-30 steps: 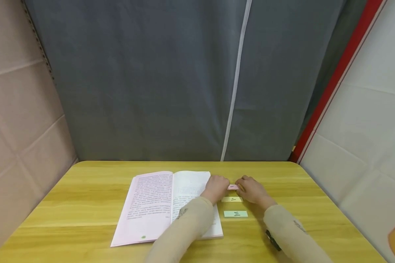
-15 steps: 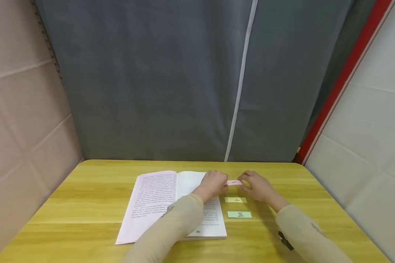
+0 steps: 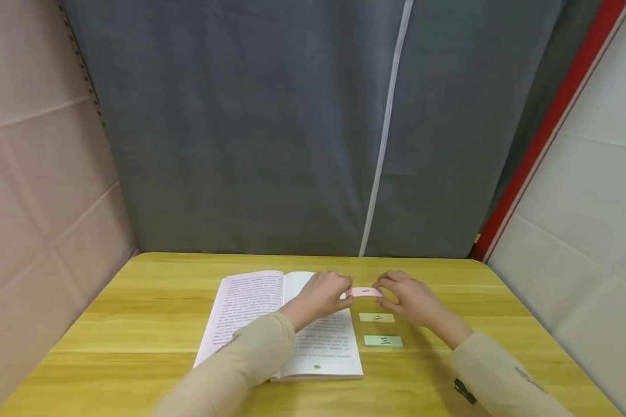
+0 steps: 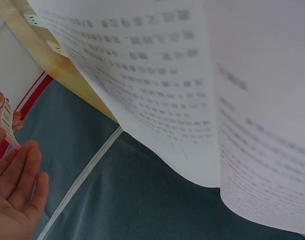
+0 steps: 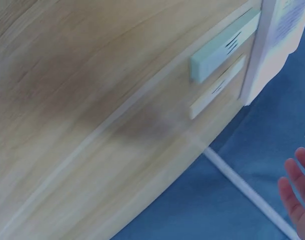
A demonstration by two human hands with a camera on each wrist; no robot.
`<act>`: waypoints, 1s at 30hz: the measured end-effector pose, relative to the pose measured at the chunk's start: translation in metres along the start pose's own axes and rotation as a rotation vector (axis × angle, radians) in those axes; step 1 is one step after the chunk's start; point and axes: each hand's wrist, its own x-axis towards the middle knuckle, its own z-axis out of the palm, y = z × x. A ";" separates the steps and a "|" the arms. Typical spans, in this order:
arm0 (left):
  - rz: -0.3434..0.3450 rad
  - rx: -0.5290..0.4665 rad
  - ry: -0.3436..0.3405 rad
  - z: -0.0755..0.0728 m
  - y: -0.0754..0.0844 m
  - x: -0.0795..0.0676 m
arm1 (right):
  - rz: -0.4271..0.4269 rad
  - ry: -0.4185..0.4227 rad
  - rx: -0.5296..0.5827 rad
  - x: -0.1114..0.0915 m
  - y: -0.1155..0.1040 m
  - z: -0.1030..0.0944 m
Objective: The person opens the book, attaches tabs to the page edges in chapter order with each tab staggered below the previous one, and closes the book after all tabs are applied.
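Both hands hold a pink sticky note pad (image 3: 365,292) with one dark stroke on it. My left hand (image 3: 320,295) pinches its left end, over the right page of an open book (image 3: 326,347). My right hand (image 3: 412,298) pinches the right end between thumb and fingers. In the left wrist view the pink pad (image 4: 7,120) bends between the fingers. Below it on the table lie a yellow sticky note pad (image 3: 377,317) with two strokes and a green one (image 3: 383,341) with three. The right wrist view catches only some right fingers (image 5: 295,190).
The wooden table (image 3: 109,330) reaches back to a grey curtain (image 3: 250,145) with a white stripe. A pale wall (image 3: 47,191) stands on the left, and a white one with a red edge (image 3: 553,130) on the right. A dark strap piece (image 3: 464,391) hangs near the right sleeve.
The hands have spread apart slightly, the left one moving left over the book, so more of the pink pad shows between them, now slightly bowed. The head view has shifted a little.
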 end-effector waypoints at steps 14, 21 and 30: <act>0.061 -0.055 0.063 -0.018 -0.005 -0.044 | -0.137 0.069 0.030 0.004 -0.032 -0.001; 0.075 -0.064 0.081 -0.025 -0.004 -0.063 | -0.171 0.090 0.051 0.004 -0.044 0.004; 0.073 -0.085 0.085 -0.030 -0.006 -0.085 | -0.225 0.133 0.080 0.006 -0.061 0.010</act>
